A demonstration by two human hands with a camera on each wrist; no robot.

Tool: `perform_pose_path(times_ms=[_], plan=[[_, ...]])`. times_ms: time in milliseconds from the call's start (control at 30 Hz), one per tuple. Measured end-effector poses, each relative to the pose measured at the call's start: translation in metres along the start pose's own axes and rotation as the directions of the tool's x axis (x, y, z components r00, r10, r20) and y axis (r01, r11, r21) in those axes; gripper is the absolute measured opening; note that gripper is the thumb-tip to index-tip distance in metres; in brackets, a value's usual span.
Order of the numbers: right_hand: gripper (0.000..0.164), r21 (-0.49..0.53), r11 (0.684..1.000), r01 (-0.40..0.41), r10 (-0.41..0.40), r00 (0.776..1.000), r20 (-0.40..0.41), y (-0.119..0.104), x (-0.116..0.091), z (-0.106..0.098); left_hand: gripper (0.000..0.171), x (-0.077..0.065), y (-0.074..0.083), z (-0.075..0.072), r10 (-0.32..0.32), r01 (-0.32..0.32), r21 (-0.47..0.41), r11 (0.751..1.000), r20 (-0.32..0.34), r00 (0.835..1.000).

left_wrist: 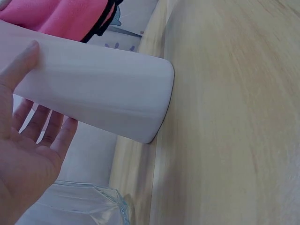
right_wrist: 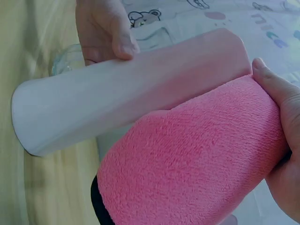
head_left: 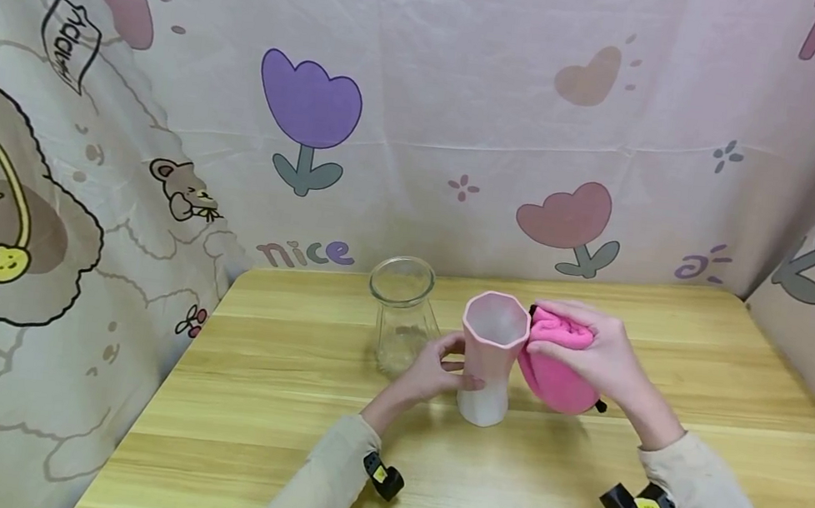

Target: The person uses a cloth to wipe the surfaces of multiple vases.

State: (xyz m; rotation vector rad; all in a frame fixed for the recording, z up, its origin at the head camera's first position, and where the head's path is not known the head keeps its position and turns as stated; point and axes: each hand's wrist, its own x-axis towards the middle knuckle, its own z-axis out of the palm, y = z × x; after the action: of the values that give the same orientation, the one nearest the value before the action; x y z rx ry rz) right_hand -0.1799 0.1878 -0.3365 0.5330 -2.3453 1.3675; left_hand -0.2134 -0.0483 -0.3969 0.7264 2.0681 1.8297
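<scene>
A pink-and-white vase (head_left: 488, 372) with a faceted rim stands upright on the table. My left hand (head_left: 435, 368) holds it from the left, thumb on the near side and fingers behind, as the left wrist view of the hand (left_wrist: 28, 159) also shows. In my right hand (head_left: 595, 355) is a folded pink cloth (head_left: 559, 384) with black edging, gripped at the top between thumb and fingers. The fuzzy cloth (right_wrist: 197, 154) lies against the vase's right side in the right wrist view, close below the rim. Behind the left hand stands a clear glass vase (head_left: 400, 320).
The light wooden table (head_left: 267, 422) ends at a printed fabric backdrop (head_left: 437, 123) with flowers and bears. More of the fabric hangs at the left and right sides. A small black camera (head_left: 382, 476) is worn on the left wrist and another camera (head_left: 622, 503) on the right.
</scene>
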Motion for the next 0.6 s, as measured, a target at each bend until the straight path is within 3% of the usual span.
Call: perform_pose_path(times_ms=[100, 200, 433, 600], plan=[[0.051, 0.012, 0.999, 0.033, -0.033, 0.999, -0.001, 0.003, -0.002, 0.006, 0.058, 0.0, 0.0, 0.0, -0.003, 0.003, -0.006, 1.0, -0.001, 1.0], [0.051, 0.008, 1.0, 0.008, -0.008, 1.0, 0.012, 0.013, -0.006, 0.015, 0.059, 0.0, 0.0, 0.001, -0.007, 0.007, -0.006, 1.0, 0.0, 1.0], [0.044, -0.087, 0.995, 0.05, -0.035, 0.985, 0.169, 0.045, -0.021, 0.039, 0.06, 0.001, -0.002, 0.001, -0.001, 0.001, 0.01, 1.0, 0.002, 1.0], [0.043, -0.11, 0.992, 0.057, -0.036, 0.982, 0.183, 0.042, -0.02, 0.035, 0.06, 0.0, -0.001, 0.0, -0.003, 0.003, 0.012, 1.0, -0.003, 1.0]])
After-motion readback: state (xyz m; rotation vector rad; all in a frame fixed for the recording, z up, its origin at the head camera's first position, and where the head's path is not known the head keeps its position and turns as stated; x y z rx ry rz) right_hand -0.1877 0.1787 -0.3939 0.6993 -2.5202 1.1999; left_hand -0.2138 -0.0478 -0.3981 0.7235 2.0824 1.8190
